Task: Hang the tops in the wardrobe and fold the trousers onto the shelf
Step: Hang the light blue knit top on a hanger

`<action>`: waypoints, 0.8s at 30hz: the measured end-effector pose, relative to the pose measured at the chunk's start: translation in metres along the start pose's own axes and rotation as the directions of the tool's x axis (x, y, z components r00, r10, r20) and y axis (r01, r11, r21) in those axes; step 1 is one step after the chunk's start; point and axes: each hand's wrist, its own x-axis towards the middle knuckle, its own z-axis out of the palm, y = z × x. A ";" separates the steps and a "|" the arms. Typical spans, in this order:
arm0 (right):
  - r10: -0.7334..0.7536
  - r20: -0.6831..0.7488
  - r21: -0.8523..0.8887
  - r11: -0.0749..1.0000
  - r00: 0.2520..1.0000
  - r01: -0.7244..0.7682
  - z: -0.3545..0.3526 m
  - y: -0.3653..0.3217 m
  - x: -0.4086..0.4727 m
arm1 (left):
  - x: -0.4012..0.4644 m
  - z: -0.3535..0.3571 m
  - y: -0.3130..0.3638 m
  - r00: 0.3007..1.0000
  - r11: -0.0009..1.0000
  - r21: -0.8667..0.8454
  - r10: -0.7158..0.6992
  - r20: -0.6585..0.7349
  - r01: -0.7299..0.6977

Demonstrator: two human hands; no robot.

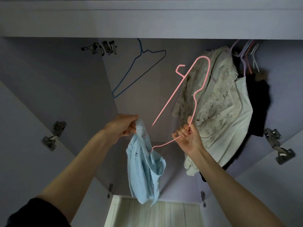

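Head view, looking up into an open lilac wardrobe point(68, 76).

Item: pink wire hanger point(165, 105). Held in the air at the middle of the opening, between both hands. Long axis runs on a diagonal, from the lower left end by the blue top up to the hook at upper right. Hook points upward and curls back toward the left, in front of the hanging cream garment.

Item: light blue knit top point(144, 167). Hangs limp below the left hand, long axis near vertical, hem down toward the pale boards at the wardrobe floor. One end of the pink hanger is tucked in at its upper part.

Left hand point(123, 126): fingers and thumb pinched together on the gathered upper edge of the blue top.

Right hand point(188, 136): fingers curled tight round the hanger wire at its lower bend, thumb raised along the wire.

Also present: empty blue wire hanger point(141, 74) hanging at upper left, tilted; cream lace garment point(218, 105) hanging at right, dark clothing point(259, 102) behind it; metal door hinges point(53, 136) on both sides.
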 end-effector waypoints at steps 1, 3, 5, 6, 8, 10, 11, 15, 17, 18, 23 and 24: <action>0.015 -0.002 -0.011 1.000 1.000 -0.015 0.002 0.001 0.002 | 0.000 -0.005 0.000 1.000 1.000 -0.020 0.006 0.009 -0.005; 0.029 -0.008 -0.060 0.998 1.000 -0.030 0.005 -0.001 0.007 | 0.001 -0.015 -0.001 1.000 0.999 -0.046 0.013 -0.004 -0.013; 0.034 -0.009 -0.116 0.993 0.999 -0.035 0.007 -0.005 0.012 | 0.003 -0.026 -0.002 0.998 0.999 -0.044 0.017 -0.053 -0.020; 0.031 -0.011 -0.134 0.990 0.999 -0.033 0.006 -0.008 0.014 | 0.004 -0.032 -0.002 0.997 0.999 -0.037 0.019 -0.076 -0.021; 0.033 -0.012 -0.136 0.990 0.999 -0.034 0.003 -0.014 0.016 | 0.006 -0.042 -0.003 0.994 0.999 -0.041 0.020 -0.104 -0.024; 0.042 -0.013 -0.098 0.994 0.999 -0.043 0.000 -0.020 0.017 | 0.006 -0.048 -0.004 0.994 0.998 -0.047 0.024 -0.103 -0.029; 0.043 -0.005 -0.080 0.996 0.999 -0.043 0.000 -0.022 0.018 | 0.005 -0.049 -0.004 0.995 0.998 -0.044 0.029 -0.092 -0.034; 0.031 0.029 -0.081 0.996 0.999 -0.029 0.007 -0.017 0.018 | 0.001 -0.047 -0.002 0.995 0.995 0.035 0.095 0.012 -0.095; 0.040 0.044 -0.073 0.997 0.998 -0.037 0.010 -0.014 0.018 | 0.000 -0.048 0.001 0.992 0.990 0.075 0.122 0.019 -0.123; 0.041 0.051 -0.070 0.997 0.998 -0.037 0.011 -0.014 0.018 | 0.001 -0.049 0.003 0.992 0.987 0.095 0.128 -0.005 -0.127; -0.005 0.074 -0.044 0.999 0.997 0.008 0.015 -0.017 0.017 | 0.002 -0.054 0.002 0.991 0.981 0.163 0.115 -0.073 -0.102; -0.018 0.079 -0.035 0.999 0.997 0.021 0.018 -0.017 0.016 | 0.002 -0.053 0.002 0.991 0.982 0.163 0.108 -0.076 -0.095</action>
